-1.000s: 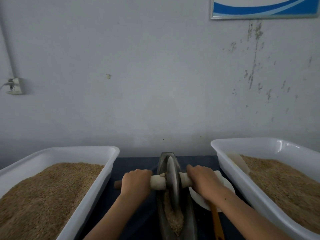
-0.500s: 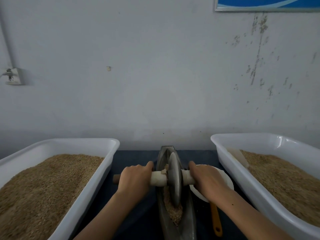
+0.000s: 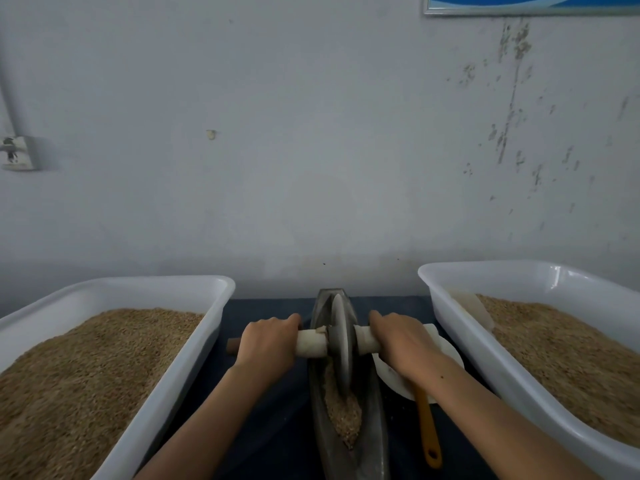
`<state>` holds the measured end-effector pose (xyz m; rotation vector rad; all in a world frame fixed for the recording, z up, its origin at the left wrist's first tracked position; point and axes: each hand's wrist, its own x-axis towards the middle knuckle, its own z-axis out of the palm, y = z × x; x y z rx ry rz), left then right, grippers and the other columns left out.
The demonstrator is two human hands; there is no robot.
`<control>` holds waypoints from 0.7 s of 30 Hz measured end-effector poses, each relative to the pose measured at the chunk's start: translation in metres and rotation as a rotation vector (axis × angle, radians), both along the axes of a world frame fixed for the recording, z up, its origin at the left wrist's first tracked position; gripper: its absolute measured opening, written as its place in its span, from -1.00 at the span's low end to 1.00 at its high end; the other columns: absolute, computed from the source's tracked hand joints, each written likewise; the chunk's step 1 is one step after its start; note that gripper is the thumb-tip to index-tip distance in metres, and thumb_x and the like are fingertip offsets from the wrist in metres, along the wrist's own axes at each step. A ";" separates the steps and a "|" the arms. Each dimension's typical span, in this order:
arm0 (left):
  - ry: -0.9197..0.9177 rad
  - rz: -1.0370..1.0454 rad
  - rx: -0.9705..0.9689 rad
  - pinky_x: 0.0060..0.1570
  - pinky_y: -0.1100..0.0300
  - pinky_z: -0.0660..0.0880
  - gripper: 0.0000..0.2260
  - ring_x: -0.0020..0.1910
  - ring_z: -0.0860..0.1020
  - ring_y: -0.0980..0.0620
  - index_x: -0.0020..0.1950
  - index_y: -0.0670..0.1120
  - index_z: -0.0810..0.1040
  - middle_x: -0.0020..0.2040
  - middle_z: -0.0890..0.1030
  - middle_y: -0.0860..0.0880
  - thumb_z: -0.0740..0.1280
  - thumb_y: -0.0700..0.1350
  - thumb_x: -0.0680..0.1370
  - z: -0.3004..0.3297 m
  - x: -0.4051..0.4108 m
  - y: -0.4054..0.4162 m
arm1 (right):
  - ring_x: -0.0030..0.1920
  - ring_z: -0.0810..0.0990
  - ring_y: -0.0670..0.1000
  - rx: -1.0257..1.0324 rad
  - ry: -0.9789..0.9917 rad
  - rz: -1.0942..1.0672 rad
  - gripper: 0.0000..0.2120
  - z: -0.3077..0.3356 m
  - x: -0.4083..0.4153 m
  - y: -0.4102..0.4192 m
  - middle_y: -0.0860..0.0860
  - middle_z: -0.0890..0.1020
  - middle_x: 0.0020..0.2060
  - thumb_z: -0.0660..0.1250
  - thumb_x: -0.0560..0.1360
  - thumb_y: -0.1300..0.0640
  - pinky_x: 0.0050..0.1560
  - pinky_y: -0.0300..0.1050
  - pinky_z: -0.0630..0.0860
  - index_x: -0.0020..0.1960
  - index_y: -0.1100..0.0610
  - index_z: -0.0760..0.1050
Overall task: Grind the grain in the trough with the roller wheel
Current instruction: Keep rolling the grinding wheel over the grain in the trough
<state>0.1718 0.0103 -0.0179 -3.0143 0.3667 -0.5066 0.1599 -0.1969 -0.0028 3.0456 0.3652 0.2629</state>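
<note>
Gripping the roller wheel (image 3: 341, 344) axle, left hand (image 3: 268, 342) and right hand (image 3: 403, 344) over grain (image 3: 341, 414) in trough (image 3: 375, 441).

The left tub (image 3: 114, 292) and the right tub (image 3: 519, 275) are each cut off by the side and bottom picture edges. The near end of the trough (image 3: 375, 420) runs out of the bottom edge. The left hand (image 3: 268, 342) and right hand (image 3: 401, 344) cover most of the axle handle (image 3: 311, 342). The roller wheel (image 3: 341, 344) hides the grain (image 3: 341, 414) beneath it. The right forearm covers part of the white plate (image 3: 450, 355) and the upper end of the orange handle (image 3: 427, 431). The framed sign (image 3: 530, 3) is cropped at the top.
</note>
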 end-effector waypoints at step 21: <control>0.047 -0.016 0.004 -0.14 0.18 0.32 -0.68 0.01 0.55 0.01 0.20 0.03 0.34 0.06 0.58 0.01 0.32 0.02 0.49 0.003 0.007 0.001 | 0.01 0.55 0.10 -0.009 0.004 0.029 -0.74 -0.004 0.011 -0.003 0.10 0.56 0.04 0.31 0.53 0.15 -0.15 -0.10 0.32 0.18 0.14 0.35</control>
